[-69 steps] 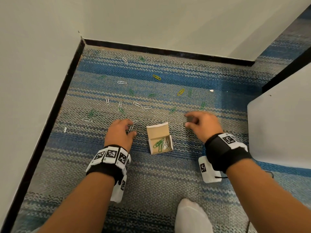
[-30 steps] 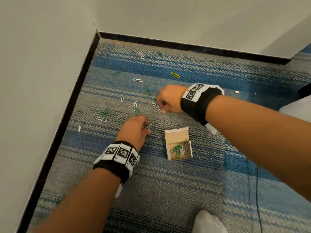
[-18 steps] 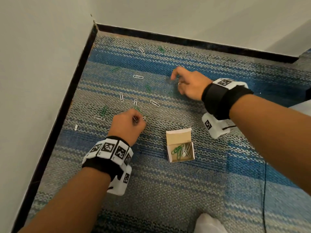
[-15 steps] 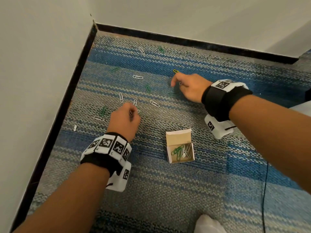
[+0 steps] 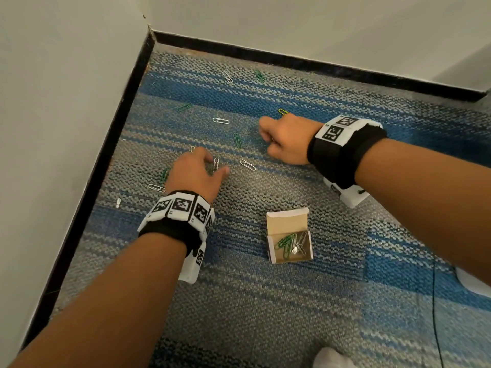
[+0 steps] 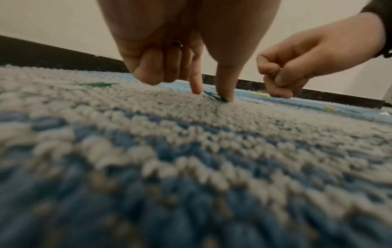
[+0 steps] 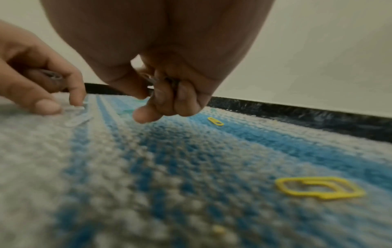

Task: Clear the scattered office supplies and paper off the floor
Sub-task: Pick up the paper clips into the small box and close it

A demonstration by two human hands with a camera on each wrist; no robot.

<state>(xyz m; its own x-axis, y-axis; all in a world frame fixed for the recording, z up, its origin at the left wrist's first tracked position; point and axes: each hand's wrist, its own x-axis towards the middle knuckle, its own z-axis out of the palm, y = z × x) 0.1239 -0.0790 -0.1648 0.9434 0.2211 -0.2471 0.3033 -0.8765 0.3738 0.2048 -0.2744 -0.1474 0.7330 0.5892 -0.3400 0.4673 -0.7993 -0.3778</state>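
Paper clips in green [image 5: 237, 140], silver [image 5: 247, 164] and yellow [image 5: 283, 112] lie scattered on the striped carpet. A small open cardboard box [image 5: 287, 224] holding several clips sits between my arms. My left hand [image 5: 215, 168] keeps clips in its curled fingers. Its index finger and thumb press down on a green clip [image 6: 220, 99], beside a silver clip [image 5: 215, 163]. My right hand [image 5: 265, 139] is a fist over the carpet, with silver clips [image 7: 153, 81] gripped in its curled fingers. Two yellow clips [image 7: 318, 187] lie to its right.
White walls with a black skirting board [image 5: 111, 144] close the corner on the left and at the back. More clips [image 5: 227, 76] lie close to the back wall. A scrap of white paper [image 5: 118, 202] sits near the left wall. A white sock [image 5: 332, 358] shows at the bottom edge.
My right hand has drawn its pointing finger back from the yellow clip into a fist. My left hand has slid forward and spread its thumb and index finger onto the carpet.
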